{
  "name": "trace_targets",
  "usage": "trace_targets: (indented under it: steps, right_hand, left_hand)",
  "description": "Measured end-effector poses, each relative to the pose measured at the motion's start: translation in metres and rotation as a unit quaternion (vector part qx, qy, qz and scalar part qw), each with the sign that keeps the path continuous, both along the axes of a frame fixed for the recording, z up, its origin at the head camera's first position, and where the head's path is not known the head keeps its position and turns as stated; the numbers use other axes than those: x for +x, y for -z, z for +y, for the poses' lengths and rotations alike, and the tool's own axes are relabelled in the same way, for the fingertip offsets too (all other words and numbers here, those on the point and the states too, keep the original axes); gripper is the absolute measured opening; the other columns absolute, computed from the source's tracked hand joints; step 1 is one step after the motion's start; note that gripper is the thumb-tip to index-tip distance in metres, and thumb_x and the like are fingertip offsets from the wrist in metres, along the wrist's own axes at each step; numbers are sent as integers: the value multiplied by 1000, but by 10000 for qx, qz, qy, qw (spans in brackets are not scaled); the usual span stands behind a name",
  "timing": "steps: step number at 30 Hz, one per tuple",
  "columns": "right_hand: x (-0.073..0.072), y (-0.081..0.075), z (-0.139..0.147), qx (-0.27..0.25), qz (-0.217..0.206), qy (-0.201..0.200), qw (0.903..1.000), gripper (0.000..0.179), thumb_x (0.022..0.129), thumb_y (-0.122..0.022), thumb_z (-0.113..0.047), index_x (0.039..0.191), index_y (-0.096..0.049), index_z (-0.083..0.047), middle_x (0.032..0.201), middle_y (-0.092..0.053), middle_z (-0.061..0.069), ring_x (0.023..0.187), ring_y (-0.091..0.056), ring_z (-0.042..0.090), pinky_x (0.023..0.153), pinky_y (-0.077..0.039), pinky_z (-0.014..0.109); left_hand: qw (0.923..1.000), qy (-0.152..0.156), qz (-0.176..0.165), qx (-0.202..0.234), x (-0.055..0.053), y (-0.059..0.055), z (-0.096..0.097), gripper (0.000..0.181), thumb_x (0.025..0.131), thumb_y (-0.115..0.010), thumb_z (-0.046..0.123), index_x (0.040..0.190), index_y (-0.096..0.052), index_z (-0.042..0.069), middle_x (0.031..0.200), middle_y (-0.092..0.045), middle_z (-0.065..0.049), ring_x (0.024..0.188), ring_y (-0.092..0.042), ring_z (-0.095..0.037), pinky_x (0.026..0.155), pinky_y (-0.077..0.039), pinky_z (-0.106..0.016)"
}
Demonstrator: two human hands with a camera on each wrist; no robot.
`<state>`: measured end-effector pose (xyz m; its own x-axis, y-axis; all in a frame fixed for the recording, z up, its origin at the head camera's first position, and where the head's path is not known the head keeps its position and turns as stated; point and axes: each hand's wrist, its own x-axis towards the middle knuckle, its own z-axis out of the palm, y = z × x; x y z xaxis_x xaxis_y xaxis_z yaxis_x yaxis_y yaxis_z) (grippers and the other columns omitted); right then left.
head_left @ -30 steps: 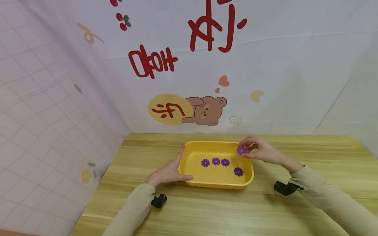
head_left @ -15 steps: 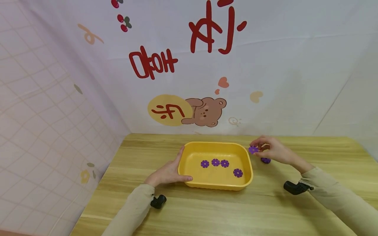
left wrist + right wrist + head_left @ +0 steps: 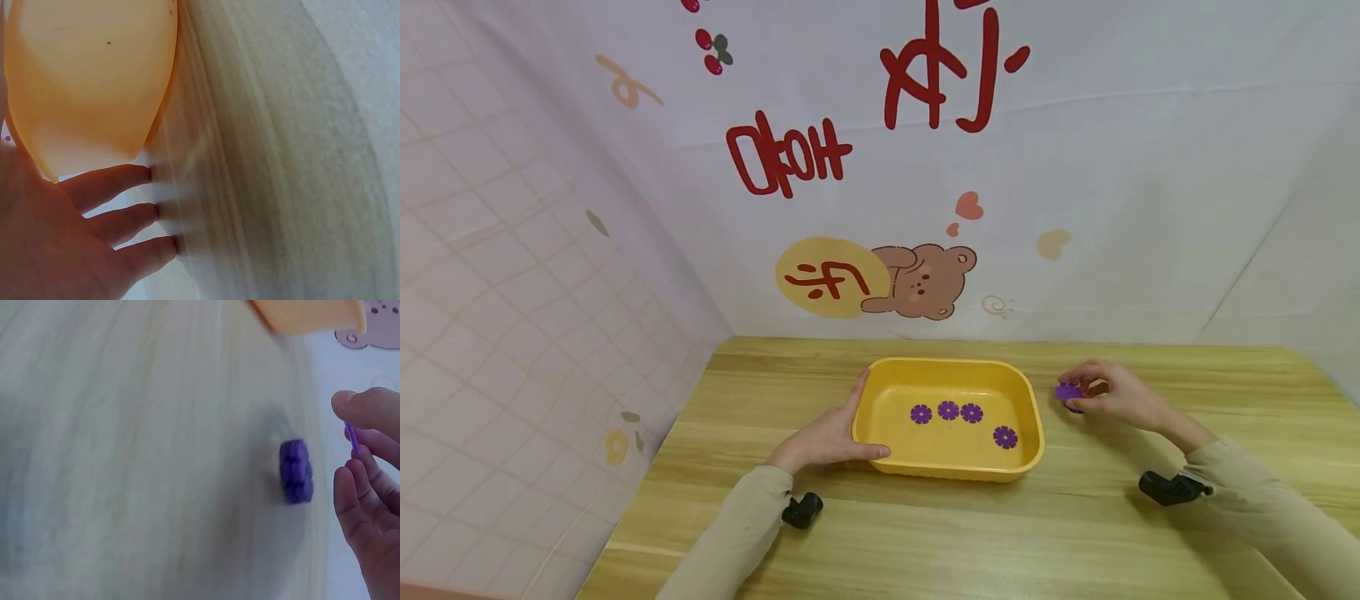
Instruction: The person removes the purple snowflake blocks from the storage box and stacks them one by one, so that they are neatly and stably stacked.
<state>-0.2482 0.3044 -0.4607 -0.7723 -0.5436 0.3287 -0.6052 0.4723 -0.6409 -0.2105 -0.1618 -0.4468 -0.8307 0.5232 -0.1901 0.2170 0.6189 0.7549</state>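
A yellow plastic basin (image 3: 947,472) stands on the wooden table, several purple notched flower discs (image 3: 972,413) lying flat on its floor. My left hand (image 3: 831,435) touches the basin's left end, thumb on the front rim; in the left wrist view its other fingers (image 3: 119,222) stretch straight beside the basin wall. Beyond the basin's right end, my right hand (image 3: 1120,398) pinches one purple flower disc (image 3: 1066,392) between thumb and fingers. In the right wrist view that disc (image 3: 352,439) appears edge-on, near a short purple stack of discs (image 3: 296,472) on the table.
A white cloth (image 3: 1112,208) with red lettering and a printed bear (image 3: 921,283) hangs behind the table (image 3: 925,533). Another patterned cloth (image 3: 527,333) hangs along the left side. Black wrist devices (image 3: 1172,488) sit on both sleeves.
My right hand has moved right, from over the basin's right rim to the stack on the table, still pinching the disc, and has lowered. The left hand and basin have stayed put.
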Motion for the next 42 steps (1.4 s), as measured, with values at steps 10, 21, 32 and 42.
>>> trace_targets:
  steps: [10,21,32,42]
  right_hand:
    - [-3,12,17,38,127,135,9998,33,75,-76,11,107,-67,6,104,-62,17,85,-60,13,71,-54,26]
    - [0,17,23,77,-55,-1,10000,32,80,-73,7,112,-66,4,109,-63,18,98,-58,8,80,-49,20]
    - [3,20,22,260,-28,183,9995,33,81,-74,3,113,-66,2,110,-63,16,96,-59,10,79,-50,21]
    - [4,22,21,277,-42,230,9993,34,81,-75,3,113,-66,1,110,-62,16,94,-59,13,78,-49,21]
  left_hand:
    - [10000,15,-6,6,-2,-2,0,122,78,-77,49,152,19,33,87,-63,0,73,-61,-13,79,-49,-32]
    - [10000,-9,-65,-15,-2,-5,1,122,79,-77,49,152,19,32,88,-63,-1,74,-61,-14,80,-49,-33]
    - [9999,-50,-61,-67,0,-3,1,121,78,-77,49,152,18,34,86,-62,-2,72,-59,-15,79,-48,-34]
    - [10000,-18,-22,-57,1,-3,0,122,78,-77,50,153,17,29,84,-63,-1,71,-59,-14,76,-49,-33]
